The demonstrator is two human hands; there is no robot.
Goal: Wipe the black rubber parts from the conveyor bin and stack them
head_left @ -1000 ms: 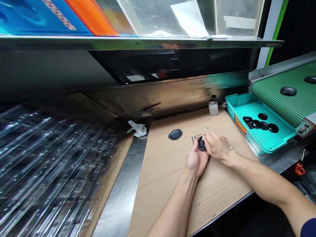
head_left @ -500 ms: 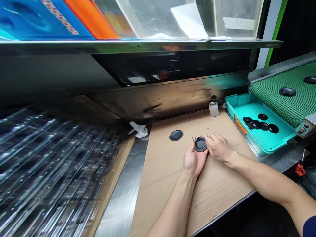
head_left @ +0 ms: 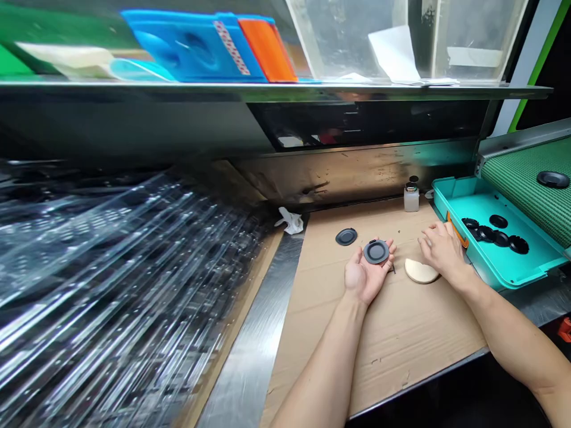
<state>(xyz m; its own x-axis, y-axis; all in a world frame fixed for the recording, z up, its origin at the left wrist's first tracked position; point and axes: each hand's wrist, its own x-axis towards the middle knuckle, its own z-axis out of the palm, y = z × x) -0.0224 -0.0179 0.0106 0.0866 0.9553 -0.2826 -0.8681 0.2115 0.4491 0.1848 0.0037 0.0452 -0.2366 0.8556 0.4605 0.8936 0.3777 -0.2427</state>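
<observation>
A metal shelf (head_left: 285, 92) spans the top, carrying cloudy clear bins (head_left: 352, 41) cut off above; whether the white paper (head_left: 392, 53) is in or before them, I cannot tell. At left, a pile of clear plastic trays (head_left: 134, 303) is too blurred to show any contents. Cardboard (head_left: 414, 339) covers much of the bench (head_left: 250, 356). A green belt (head_left: 526, 172), cut off at right, overhangs a teal tub (head_left: 513, 268) holding several black discs (head_left: 518, 244), some overlapping. The left hand (head_left: 366, 276) is palm up, fingers spread, a dark grey disc (head_left: 376, 252) resting on it above the cardboard. The right hand (head_left: 442, 246) is palm down, fingers half bent, covering part of a cream pad (head_left: 419, 273); whether it grips anything is hidden. Behind stands a small whitish bottle (head_left: 411, 200), its fill unclear. Another dark disc (head_left: 346, 237) lies on the cardboard, left of the held one.
</observation>
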